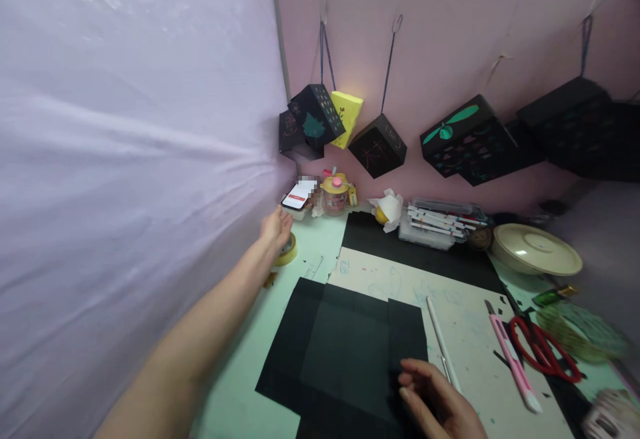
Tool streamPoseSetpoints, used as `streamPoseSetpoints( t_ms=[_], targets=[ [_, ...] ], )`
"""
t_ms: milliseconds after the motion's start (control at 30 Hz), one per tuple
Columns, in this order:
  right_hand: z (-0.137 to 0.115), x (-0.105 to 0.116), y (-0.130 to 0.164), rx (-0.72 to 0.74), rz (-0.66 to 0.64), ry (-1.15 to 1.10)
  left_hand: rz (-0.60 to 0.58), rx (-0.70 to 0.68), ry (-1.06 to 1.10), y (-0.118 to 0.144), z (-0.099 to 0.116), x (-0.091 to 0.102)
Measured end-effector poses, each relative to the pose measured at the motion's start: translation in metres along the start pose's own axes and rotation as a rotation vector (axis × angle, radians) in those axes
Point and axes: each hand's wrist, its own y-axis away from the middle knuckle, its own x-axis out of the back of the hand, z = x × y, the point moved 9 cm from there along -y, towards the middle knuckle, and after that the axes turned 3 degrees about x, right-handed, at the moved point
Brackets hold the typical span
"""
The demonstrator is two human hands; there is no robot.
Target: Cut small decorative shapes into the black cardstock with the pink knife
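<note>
My left hand [277, 229] reaches far across the table, its fingers loosely extended at the near edge of a lit phone [300, 194]. The phone leans on a small pale support. Just beneath that hand lies a roll of yellowish tape [287, 252], partly covered by it. My right hand [440, 396] is at the lower right with curled fingers apart and nothing between them. It hovers over or rests on the right edge of a black paper sheet [345, 352] cut with flaps; contact cannot be made out. A white pen-like stick [443, 342] lies just beyond it.
A white board [470, 346] bears a pink craft knife [515, 366] and red-handled scissors [543, 352]. Behind stand a yellow-lidded jar [335, 198], a box of pens [435, 222] and a cream lidded bowl [535, 249]. Black paper boxes [379, 146] hang above. A pale curtain [125, 159] borders the left.
</note>
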Motion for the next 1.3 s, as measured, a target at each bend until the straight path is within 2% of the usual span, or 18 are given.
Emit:
streamPoseSetpoints(
  t_ms=[100, 200, 267, 300, 333, 367, 467, 533, 600, 667, 767, 933, 1033, 1133, 1300],
  targets=[
    [-0.003, 0.0, 0.0, 0.001, 0.022, 0.032, -0.164, -0.102, -0.118, 0.063, -0.015, -0.012],
    [-0.008, 0.003, -0.001, 0.011, 0.068, 0.064, -0.437, -0.13, -0.298, 0.145, -0.046, -0.027],
    [-0.014, 0.008, -0.001, 0.025, 0.103, 0.085, -0.674, -0.126, -0.46, 0.202, -0.071, -0.035],
    [-0.018, 0.012, 0.0, 0.035, 0.114, 0.1, -0.91, -0.235, -0.709, 0.237, -0.087, -0.044],
    [-0.022, 0.017, 0.001, 0.046, 0.125, 0.12, -1.09, -0.328, -0.924, 0.266, -0.105, -0.044],
    [-0.027, 0.023, 0.003, 0.055, 0.134, 0.152, -1.213, -0.371, -1.105, 0.287, -0.125, -0.039],
    [-0.041, 0.045, 0.009, 0.075, 0.164, 0.269, -1.434, -0.539, -1.421, 0.321, -0.174, -0.017],
    [-0.05, 0.06, 0.013, 0.078, 0.201, 0.348, -1.48, -0.682, -1.545, 0.33, -0.195, -0.008],
    [-0.056, 0.072, 0.015, 0.058, 0.231, 0.423, -1.436, -0.774, -1.624, 0.331, -0.203, -0.008],
    [-0.063, 0.081, 0.015, 0.059, 0.266, 0.488, -1.436, -0.781, -1.676, 0.334, -0.204, -0.011],
    [-0.067, 0.084, 0.01, 0.049, 0.241, 0.573, -1.418, -0.771, -1.715, 0.336, -0.199, -0.021],
    [-0.052, 0.091, -0.001, -0.042, 0.238, 0.81, -1.387, -0.818, -1.759, 0.336, -0.208, -0.025],
    [-0.038, 0.087, -0.011, -0.094, 0.247, 0.919, -1.367, -0.886, -1.742, 0.338, -0.217, -0.022],
    [-0.028, 0.072, -0.022, -0.098, 0.241, 0.986, -1.351, -0.916, -1.718, 0.341, -0.219, -0.019],
    [-0.022, 0.057, -0.03, -0.041, 0.241, 0.988, -1.378, -0.908, -1.69, 0.344, -0.217, -0.016]
  ],
)
